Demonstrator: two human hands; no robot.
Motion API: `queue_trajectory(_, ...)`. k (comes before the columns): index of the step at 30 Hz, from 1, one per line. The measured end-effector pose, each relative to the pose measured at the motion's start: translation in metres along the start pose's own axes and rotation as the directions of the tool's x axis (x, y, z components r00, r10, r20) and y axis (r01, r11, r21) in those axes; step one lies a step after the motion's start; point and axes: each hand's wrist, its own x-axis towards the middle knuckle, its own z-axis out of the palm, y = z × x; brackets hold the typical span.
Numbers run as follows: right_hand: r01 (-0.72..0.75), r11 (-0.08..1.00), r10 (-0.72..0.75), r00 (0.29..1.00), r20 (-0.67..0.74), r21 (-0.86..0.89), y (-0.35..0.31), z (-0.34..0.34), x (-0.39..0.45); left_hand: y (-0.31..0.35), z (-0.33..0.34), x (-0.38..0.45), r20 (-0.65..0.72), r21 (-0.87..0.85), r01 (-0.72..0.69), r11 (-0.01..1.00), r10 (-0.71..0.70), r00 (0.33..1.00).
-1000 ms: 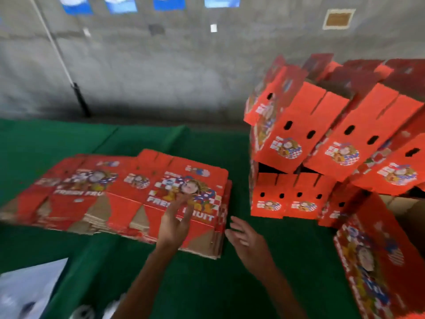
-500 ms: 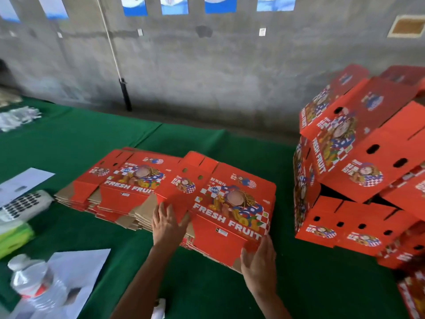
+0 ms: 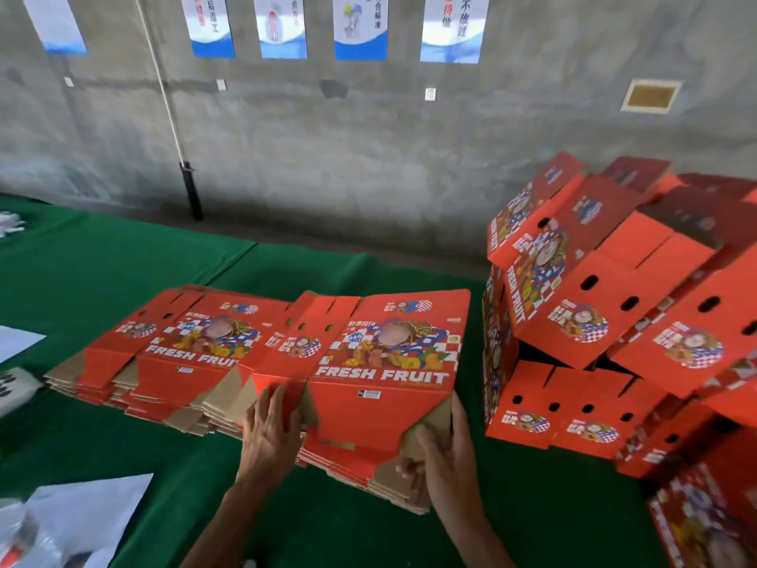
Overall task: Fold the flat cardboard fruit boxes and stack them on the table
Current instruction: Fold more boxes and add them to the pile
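Gripping top flat box [image 3: 381,362]: both hands, left [image 3: 270,436], right [image 3: 446,457] | folded boxes [image 3: 614,321] piled right

Flat boxes [image 3: 368,362]: cardboard, printed red faces with slight sheen, raw brown flaps. Table cover [image 3: 123,272]: matt green cloth. Wall [image 3: 368,157]: rough grey concrete.
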Motion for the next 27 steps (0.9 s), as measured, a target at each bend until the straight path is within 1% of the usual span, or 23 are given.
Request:
queue_trajectory(2,0.053,0.998,-0.055,0.994,-0.090,-0.029,-0.019,0.001,0.001,0.005,-0.004,-0.007,-0.017,-0.020,0.022,1.000,-0.022,1.000)
queue_trajectory(4,0.100,0.994,-0.107,0.977,-0.184,-0.045,-0.034,-0.005,0.003,0.008,-0.009,-0.015,0.045,-0.005,0.078,0.997,-0.078,0.996)
queue_trajectory(6,0.155,0.988,-0.157,0.960,-0.234,-0.027,-0.047,-0.012,0.003,0.009,-0.010,-0.026,0.133,0.029,0.015,0.999,-0.019,0.991)
queue_trajectory(8,0.186,0.982,-0.187,0.952,-0.242,-0.028,-0.056,-0.019,0.003,0.013,-0.011,-0.037,0.212,0.052,-0.062,0.997,0.049,0.976)
queue_trajectory(10,0.198,0.979,-0.202,0.951,-0.234,-0.042,-0.063,-0.025,0.001,0.018,-0.017,-0.045,0.224,-0.001,-0.052,0.999,0.051,0.973)
queue_trajectory(12,0.194,0.976,-0.213,0.948,-0.235,-0.102,-0.069,-0.031,-0.003,0.025,-0.027,-0.052,0.183,-0.065,-0.049,0.997,0.060,0.981)
queue_trajectory(14,0.194,0.956,-0.246,0.939,-0.242,-0.218,-0.075,-0.036,-0.006,0.036,-0.040,-0.056,0.096,-0.115,-0.051,0.992,0.063,0.993)
queue_trajectory(16,0.234,0.929,-0.306,0.921,-0.240,-0.286,-0.083,-0.042,-0.009,0.048,-0.054,-0.056,-0.010,-0.164,0.004,0.987,-0.005,1.000)
queue_trajectory(18,0.294,0.912,-0.364,0.901,-0.237,-0.286,-0.096,-0.047,-0.009,0.058,-0.068,-0.050,-0.110,-0.245,0.075,0.967,-0.104,0.988)
queue_trajectory(19,0.327,0.896,-0.397,0.892,-0.214,-0.300,-0.103,-0.050,-0.008,0.065,-0.076,-0.046,-0.139,-0.323,0.125,0.938,-0.178,0.974)
queue_trajectory(21,0.382,0.848,-0.449,0.887,-0.112,-0.368,-0.115,-0.054,-0.007,0.081,-0.090,-0.037,-0.133,-0.566,0.181,0.805,-0.306,0.943)
queue_trajectory(22,0.385,0.833,-0.443,0.894,-0.063,-0.398,-0.121,-0.058,-0.007,0.088,-0.097,-0.033,-0.122,-0.650,0.175,0.740,-0.328,0.937)
queue_trajectory(23,0.361,0.838,-0.408,0.912,-0.031,-0.409,-0.127,-0.064,-0.007,0.095,-0.103,-0.030,-0.115,-0.679,0.168,0.714,-0.330,0.937)
queue_trajectory(25,0.298,0.880,-0.333,0.943,-0.032,-0.371,-0.140,-0.080,-0.009,0.106,-0.114,-0.026,-0.092,-0.721,0.161,0.674,-0.324,0.942)
queue_trajectory(26,0.270,0.908,-0.304,0.951,-0.059,-0.319,-0.146,-0.090,-0.009,0.110,-0.119,-0.025,-0.071,-0.772,0.159,0.616,-0.332,0.941)
queue_trajectory(27,0.243,0.943,-0.270,0.958,-0.095,-0.228,-0.151,-0.099,-0.009,0.118,-0.124,-0.025,-0.052,-0.824,0.154,0.546,-0.343,0.938)
